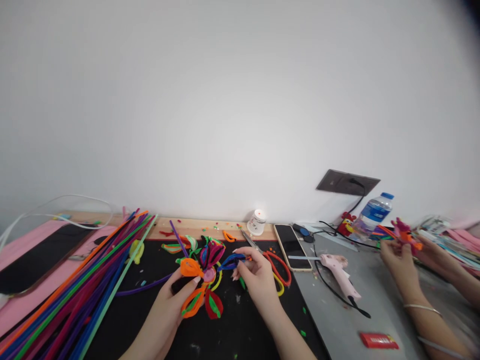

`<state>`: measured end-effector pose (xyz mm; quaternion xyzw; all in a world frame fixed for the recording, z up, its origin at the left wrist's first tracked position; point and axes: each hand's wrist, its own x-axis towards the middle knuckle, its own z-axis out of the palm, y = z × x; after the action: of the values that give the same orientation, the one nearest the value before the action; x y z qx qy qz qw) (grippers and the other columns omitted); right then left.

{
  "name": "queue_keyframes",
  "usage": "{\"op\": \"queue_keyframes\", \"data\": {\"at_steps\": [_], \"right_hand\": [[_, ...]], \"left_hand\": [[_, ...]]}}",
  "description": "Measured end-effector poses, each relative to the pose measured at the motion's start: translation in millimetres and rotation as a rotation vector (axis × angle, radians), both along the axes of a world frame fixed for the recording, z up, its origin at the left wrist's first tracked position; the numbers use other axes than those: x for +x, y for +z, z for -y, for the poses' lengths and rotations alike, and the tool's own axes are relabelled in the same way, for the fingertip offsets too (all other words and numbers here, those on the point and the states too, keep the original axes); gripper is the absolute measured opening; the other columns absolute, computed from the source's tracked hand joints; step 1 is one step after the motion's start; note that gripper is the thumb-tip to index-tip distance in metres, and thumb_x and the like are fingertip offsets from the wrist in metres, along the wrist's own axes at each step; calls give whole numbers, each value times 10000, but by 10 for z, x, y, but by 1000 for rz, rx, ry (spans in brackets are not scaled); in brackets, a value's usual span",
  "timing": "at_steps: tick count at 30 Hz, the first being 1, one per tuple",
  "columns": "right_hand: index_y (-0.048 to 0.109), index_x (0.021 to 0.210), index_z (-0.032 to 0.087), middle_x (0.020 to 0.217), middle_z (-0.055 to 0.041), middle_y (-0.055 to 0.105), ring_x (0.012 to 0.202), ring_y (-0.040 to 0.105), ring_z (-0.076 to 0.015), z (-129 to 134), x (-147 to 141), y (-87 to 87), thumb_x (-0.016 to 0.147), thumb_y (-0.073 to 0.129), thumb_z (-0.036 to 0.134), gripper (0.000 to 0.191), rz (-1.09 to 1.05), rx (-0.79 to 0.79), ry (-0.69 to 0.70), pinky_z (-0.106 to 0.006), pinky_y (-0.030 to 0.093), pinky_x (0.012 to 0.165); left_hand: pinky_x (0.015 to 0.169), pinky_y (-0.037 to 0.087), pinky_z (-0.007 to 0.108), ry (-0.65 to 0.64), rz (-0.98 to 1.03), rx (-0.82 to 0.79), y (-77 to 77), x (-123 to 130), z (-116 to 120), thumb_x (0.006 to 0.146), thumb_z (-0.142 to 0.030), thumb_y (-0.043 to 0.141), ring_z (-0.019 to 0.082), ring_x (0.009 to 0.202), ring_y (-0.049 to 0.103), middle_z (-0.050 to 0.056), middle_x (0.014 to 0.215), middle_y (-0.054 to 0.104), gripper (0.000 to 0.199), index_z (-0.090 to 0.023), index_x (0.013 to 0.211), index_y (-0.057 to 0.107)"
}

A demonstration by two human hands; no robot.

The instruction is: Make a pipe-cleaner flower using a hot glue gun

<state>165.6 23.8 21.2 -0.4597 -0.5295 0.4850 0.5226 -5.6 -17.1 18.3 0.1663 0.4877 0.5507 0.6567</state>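
So the left hand (174,295) has its thumb and fingers closed on the left side of a fuzzy flower (209,275), with the folded fingertips mostly out of sight. The flower sits right in front of that thumb: pointed, leaf-shaped loops of plush wire around a small pinkish round middle. Just above the thumb is a solid orange petal (191,267); below it hang an orange-edged one with a green core and a red-edged one, also green inside.

The right hand (258,277) has thumb and fingertips nearly together, pinching a slim, pointed blue petal (230,261). Its tip points at the flower's middle, but I can't tell if they're joined.

Just behind the right fingers, metal scissors (249,239) lie partly hidden, and beyond them stands a white tapered cup (257,223). Right of those fingers there's a smooth, flat phone (292,247). Well left of the left fingers, a bundle of long, velvety stems (86,280) fans out, and smooth matte black mat (240,330) lies under both hands.
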Motion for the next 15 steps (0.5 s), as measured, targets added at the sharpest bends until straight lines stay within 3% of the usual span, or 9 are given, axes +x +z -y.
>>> {"op": "queue_keyframes", "data": {"at_steps": [3, 8, 15], "right_hand": [[598, 837, 185, 513, 52, 550, 442, 558, -120, 18, -11, 40, 690, 534, 189, 160, 45, 24, 14, -235, 468, 470], [568, 745, 184, 454, 64, 548, 393, 552, -121, 26, -19, 55, 654, 584, 194, 93, 65, -66, -1, -229, 461, 435], [476, 642, 198, 478, 64, 551, 399, 579, -129, 48, -60, -30, 643, 627, 199, 151, 38, -97, -24, -227, 474, 414]], "left_hand": [[702, 559, 293, 13, -28, -14, 22, 24, -11, 508, -277, 827, 264, 925, 674, 21, 854, 748, 533, -206, 997, 627], [731, 552, 317, 21, -80, 6, -18, 30, -3, 497, -281, 829, 275, 944, 664, 30, 852, 743, 464, -189, 919, 659], [651, 546, 275, 11, -141, -4, -73, 43, 15, 489, -297, 830, 211, 696, 691, 5, 655, 728, 373, -159, 803, 683]]}}
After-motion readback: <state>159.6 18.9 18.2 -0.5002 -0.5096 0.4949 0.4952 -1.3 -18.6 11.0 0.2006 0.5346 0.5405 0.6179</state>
